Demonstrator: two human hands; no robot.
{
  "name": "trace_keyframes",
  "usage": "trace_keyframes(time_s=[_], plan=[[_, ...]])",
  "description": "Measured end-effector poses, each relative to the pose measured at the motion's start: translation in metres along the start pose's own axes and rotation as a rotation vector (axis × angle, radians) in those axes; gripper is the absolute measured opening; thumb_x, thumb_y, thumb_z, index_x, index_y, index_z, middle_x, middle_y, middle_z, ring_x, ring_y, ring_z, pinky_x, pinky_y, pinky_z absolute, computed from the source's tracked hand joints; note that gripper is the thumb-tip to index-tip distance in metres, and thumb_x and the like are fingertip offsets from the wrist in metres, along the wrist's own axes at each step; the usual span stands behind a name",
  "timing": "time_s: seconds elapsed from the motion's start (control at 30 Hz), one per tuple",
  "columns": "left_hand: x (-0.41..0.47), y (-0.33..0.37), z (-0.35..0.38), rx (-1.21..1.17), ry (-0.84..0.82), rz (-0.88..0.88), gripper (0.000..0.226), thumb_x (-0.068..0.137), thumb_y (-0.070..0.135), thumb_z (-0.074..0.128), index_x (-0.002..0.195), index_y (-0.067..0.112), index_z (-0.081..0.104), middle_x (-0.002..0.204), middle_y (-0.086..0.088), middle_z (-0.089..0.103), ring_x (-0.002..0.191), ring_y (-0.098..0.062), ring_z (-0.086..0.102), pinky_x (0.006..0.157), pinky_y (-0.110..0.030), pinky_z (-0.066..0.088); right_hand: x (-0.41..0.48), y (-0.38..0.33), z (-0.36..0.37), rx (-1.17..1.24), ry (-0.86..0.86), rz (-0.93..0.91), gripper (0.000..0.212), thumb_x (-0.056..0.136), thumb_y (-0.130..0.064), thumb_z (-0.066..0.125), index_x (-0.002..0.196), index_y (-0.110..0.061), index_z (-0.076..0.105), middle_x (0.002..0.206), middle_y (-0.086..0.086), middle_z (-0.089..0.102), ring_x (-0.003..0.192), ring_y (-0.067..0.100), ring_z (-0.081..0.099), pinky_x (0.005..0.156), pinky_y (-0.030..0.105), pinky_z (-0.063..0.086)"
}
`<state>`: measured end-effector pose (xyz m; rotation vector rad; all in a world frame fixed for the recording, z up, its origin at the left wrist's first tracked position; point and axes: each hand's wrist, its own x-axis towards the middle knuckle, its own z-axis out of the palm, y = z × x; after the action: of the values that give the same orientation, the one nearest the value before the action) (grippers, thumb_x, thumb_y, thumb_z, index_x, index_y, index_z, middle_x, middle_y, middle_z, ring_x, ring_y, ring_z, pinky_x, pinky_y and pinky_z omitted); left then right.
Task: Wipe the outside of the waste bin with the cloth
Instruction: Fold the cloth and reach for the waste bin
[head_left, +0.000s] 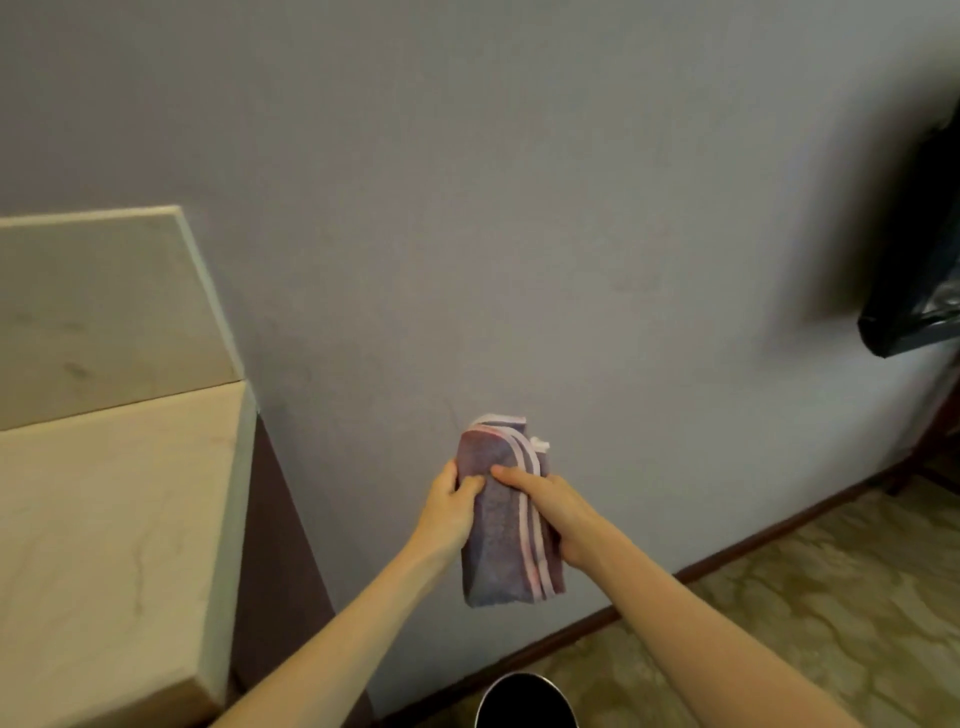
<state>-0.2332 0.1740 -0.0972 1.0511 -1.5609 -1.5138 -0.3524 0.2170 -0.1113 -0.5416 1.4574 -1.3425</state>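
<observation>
Head view, only one: both hands out in front of the wall (519, 208), holding a folded purple cloth (501, 514) with pale stripes between them, upright, well above the floor (779, 597). Left hand (452, 512) has its grip closed on the cloth's left edge, thumb on the front face, fingers wrapped behind. Right hand (553, 506) lies on the striped right side, fingers flat across the front and curled round the edge, so its grip is also closed on the cloth. Looks like the cloth is being folded or squared into a pad, which would give a firm flat face for wiping; that is a guess from the two-handed hold. Waste bin (525, 701): only a round dark opening with a pale shiny rim shows at the bottom edge, below the hands, near the dark skirting; its outer sides are out of frame. Cloth and bin are well apart, no contact, so wiping not yet begun. Pale stone counter (104, 519) at left, bare on the part visible, with an upstand against the wall. Dark bag (919, 291) hangs at the right edge, blurred. Next move probably needs the hands lowered and the view tilted down to the bin's side.
</observation>
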Motion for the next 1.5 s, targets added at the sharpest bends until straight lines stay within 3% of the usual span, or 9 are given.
trace_keyframes(time_s=[0.13,0.27,0.4,0.5,0.63,0.9,1.13,1.33,1.5], plan=[[-0.002,-0.012,0.009,-0.016,0.023,0.051,0.025,0.094,0.001,0.041,0.11,0.015,0.054,0.101,-0.004,0.063,0.083,-0.006,0.06,0.059,-0.01,0.05,0.004,0.005,-0.012,-0.002,-0.084,0.14,0.055,0.064,-0.038,0.085,0.108,-0.008,0.07,0.099,0.015,0.075,0.095,0.03,0.071,0.088,0.043,0.056],[-0.01,-0.018,0.033,-0.006,-0.027,0.092,0.027,0.094,-0.001,0.04,0.113,0.014,0.054,0.098,0.0,0.063,0.083,-0.005,0.06,0.061,-0.008,0.05,-0.003,0.013,-0.04,0.026,-0.082,0.155,0.062,0.058,-0.038,0.088,0.109,-0.008,0.07,0.102,0.014,0.075,0.098,0.031,0.071,0.093,0.045,0.054],[-0.015,-0.027,0.061,0.032,-0.071,0.123,0.026,0.093,-0.001,0.046,0.114,0.009,0.056,0.097,0.002,0.064,0.085,-0.003,0.06,0.069,-0.009,0.051,-0.012,0.023,-0.074,0.031,0.04,-0.004,0.05,0.068,-0.031,0.084,0.106,-0.003,0.068,0.095,0.015,0.076,0.087,0.028,0.073,0.075,0.035,0.058],[-0.009,-0.042,0.078,0.09,-0.116,0.115,0.025,0.093,0.008,0.051,0.117,0.011,0.057,0.111,-0.006,0.066,0.1,-0.014,0.063,0.086,-0.026,0.054,-0.015,0.03,-0.094,0.047,0.116,-0.116,0.034,0.074,-0.021,0.079,0.098,0.0,0.068,0.087,0.015,0.075,0.075,0.024,0.073,0.057,0.027,0.056],[0.005,-0.076,0.098,0.14,-0.116,0.096,0.027,0.094,0.014,0.051,0.12,0.013,0.057,0.114,-0.008,0.066,0.105,-0.019,0.063,0.091,-0.039,0.054,0.005,0.054,-0.118,-0.088,0.166,-0.254,0.024,0.078,-0.02,0.077,0.088,0.0,0.069,0.074,0.008,0.073,0.068,0.02,0.071,0.055,0.026,0.055],[0.048,-0.21,0.12,0.19,-0.013,-0.007,0.021,0.089,0.017,0.055,0.108,0.024,0.052,0.109,-0.009,0.065,0.103,-0.026,0.063,0.092,-0.051,0.05,0.084,0.16,-0.149,-0.325,0.19,-0.342,0.025,0.078,-0.032,0.075,0.074,-0.009,0.066,0.074,0.008,0.072,0.072,0.021,0.07,0.063,0.035,0.054],[0.092,-0.332,0.127,0.192,-0.005,-0.052,0.028,0.081,0.026,0.058,0.107,0.02,0.048,0.111,-0.013,0.064,0.102,-0.031,0.063,0.09,-0.055,0.05,0.152,0.257,-0.171,-0.313,0.178,-0.35,0.029,0.079,-0.026,0.075,0.063,-0.011,0.057,0.061,0.002,0.064,0.058,0.012,0.062,0.046,0.019,0.044],[0.115,-0.416,0.137,0.189,0.035,-0.042,0.018,0.086,0.017,0.055,0.102,0.021,0.046,0.108,-0.015,0.062,0.102,-0.035,0.062,0.088,-0.058,0.05,0.202,0.33,-0.187,-0.332,0.177,-0.373,0.032,0.077,-0.029,0.077,0.068,-0.001,0.064,0.071,0.013,0.07,0.067,0.022,0.068,0.056,0.031,0.05],[0.118,-0.473,0.152,0.179,0.024,0.003,0.018,0.089,0.013,0.054,0.103,0.018,0.046,0.099,-0.008,0.06,0.103,-0.034,0.061,0.09,-0.057,0.049,0.227,0.388,-0.207,-0.313,0.201,-0.416,0.029,0.078,-0.028,0.076,0.06,-0.012,0.06,0.063,0.003,0.066,0.061,0.014,0.065,0.046,0.017,0.045]])
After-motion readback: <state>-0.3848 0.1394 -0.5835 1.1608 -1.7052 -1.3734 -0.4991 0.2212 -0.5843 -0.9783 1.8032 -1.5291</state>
